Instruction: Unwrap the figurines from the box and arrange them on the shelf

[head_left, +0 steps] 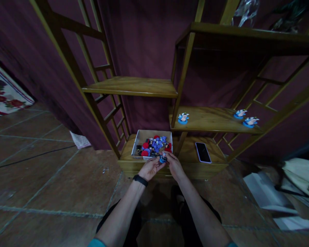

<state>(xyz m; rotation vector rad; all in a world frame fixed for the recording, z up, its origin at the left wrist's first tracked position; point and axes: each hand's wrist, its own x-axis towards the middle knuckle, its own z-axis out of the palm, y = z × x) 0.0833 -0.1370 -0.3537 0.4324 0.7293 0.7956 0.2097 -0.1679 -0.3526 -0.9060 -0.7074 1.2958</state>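
Between my two hands, in front of the box, is a small blue-based figurine (163, 158). My left hand (151, 168) grips it from the left side, with a dark band on the wrist. My right hand (173, 164) has its fingertips closed on the figurine's right side. Just behind them stands an open cardboard box (139, 135) holding several red, purple-blue and black figurines (157, 144). Fine details of the held figurine are too small to make out.
A figurine (183, 118) stands at the left end of the middle shelf (208, 118); two similar figurines (250, 122) stand at its right end. A phone (203, 152) lies on the lower shelf. An upper-left shelf (134, 85) overhangs the box. White sheets (270, 195) lie on the floor at right.
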